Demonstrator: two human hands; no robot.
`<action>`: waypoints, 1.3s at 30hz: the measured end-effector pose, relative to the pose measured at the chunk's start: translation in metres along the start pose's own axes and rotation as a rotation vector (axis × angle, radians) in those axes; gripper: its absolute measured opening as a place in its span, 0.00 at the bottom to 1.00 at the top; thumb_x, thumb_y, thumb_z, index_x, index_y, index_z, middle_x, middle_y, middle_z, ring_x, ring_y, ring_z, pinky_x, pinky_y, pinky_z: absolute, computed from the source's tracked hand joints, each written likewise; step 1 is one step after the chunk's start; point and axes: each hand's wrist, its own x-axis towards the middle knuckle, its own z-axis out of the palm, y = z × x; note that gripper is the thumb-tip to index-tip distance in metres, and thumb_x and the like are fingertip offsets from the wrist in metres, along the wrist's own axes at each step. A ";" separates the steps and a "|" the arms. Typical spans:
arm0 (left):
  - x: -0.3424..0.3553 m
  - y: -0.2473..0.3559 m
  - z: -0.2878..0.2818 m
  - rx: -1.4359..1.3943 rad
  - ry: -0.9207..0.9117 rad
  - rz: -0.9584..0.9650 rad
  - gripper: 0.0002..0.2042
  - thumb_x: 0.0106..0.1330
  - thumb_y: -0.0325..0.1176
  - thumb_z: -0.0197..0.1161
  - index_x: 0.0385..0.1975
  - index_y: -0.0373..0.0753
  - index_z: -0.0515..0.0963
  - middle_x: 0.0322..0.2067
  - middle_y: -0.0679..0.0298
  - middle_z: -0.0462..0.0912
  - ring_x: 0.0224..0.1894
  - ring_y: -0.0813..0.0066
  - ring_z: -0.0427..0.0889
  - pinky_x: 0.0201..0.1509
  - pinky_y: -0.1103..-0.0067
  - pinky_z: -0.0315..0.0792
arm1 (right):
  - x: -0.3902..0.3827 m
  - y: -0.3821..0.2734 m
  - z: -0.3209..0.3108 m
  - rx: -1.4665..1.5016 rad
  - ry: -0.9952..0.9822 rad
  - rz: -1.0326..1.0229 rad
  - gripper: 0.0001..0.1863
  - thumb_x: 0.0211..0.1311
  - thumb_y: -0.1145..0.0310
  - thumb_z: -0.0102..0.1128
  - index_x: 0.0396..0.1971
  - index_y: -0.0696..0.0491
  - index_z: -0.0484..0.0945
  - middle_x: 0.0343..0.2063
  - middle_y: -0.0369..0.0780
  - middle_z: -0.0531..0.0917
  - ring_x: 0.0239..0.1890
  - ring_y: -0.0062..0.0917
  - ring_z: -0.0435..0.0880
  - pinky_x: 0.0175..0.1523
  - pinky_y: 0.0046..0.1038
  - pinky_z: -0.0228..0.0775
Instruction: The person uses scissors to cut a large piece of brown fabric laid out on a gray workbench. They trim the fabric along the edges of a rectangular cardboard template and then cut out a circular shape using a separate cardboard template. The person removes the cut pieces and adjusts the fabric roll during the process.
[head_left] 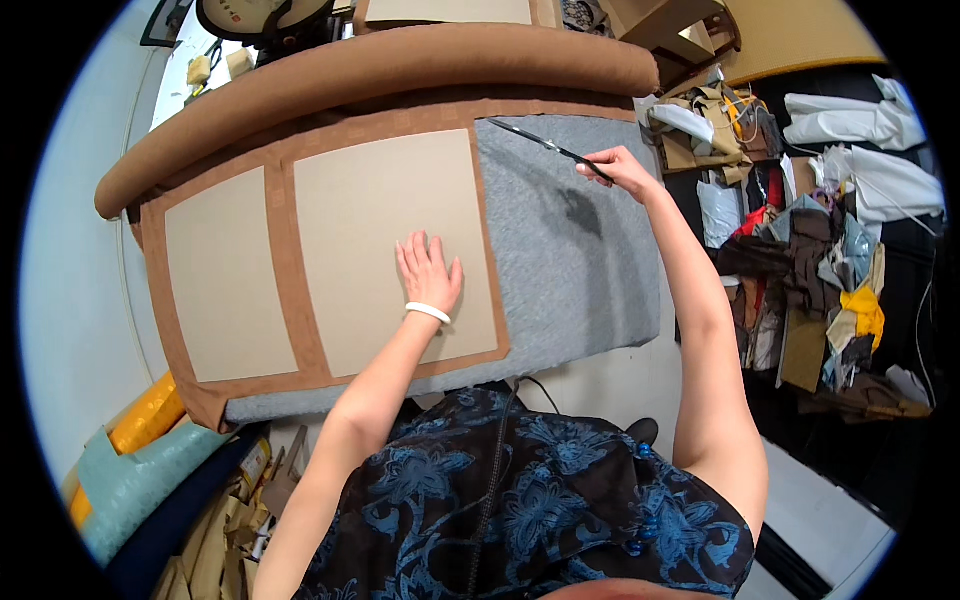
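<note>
Two stiff beige boards lie on the brown cloth [282, 250]; the left hand [428, 275] rests palm-down, fingers slightly spread, on the larger board [350, 230], and the smaller board [222, 290] is to that hand's left. The right hand [622, 172] is closed round the handles of the scissors [540, 140], their blades reaching out to that hand's left. Its fingers hide most of the handles, and I can't tell whether the blades are parted. The left forearm covers part of the larger board's near edge. Beyond the left hand, the thick roll [400, 68] hides the cloth's far side. The cloth's right edge runs between the two hands; from there bare grey felt [570, 290] spreads out on the right hand's near side, giving it room.
</note>
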 end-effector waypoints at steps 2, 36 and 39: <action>0.018 0.005 0.013 0.071 -0.001 -0.012 0.26 0.62 0.44 0.57 0.54 0.31 0.68 0.61 0.47 0.62 0.68 0.51 0.52 0.74 0.54 0.38 | 0.026 0.012 -0.028 0.017 -0.064 0.005 0.18 0.51 0.56 0.74 0.35 0.55 0.86 0.19 0.28 0.77 0.20 0.10 0.68 0.26 0.16 0.55; 0.035 0.002 0.041 0.172 -0.018 -0.051 0.31 0.58 0.41 0.57 0.62 0.35 0.62 0.65 0.51 0.55 0.70 0.50 0.50 0.72 0.49 0.43 | 0.204 -0.001 -0.058 -0.159 -0.568 -0.191 0.21 0.52 0.61 0.74 0.45 0.55 0.84 0.34 0.32 0.85 0.37 0.13 0.76 0.48 0.20 0.68; 0.035 0.002 0.041 0.171 -0.029 -0.054 0.32 0.57 0.40 0.58 0.62 0.35 0.61 0.66 0.51 0.54 0.70 0.50 0.49 0.72 0.49 0.42 | 0.205 -0.003 -0.058 -0.148 -0.571 -0.165 0.21 0.51 0.61 0.74 0.44 0.55 0.84 0.34 0.32 0.85 0.38 0.14 0.76 0.49 0.21 0.68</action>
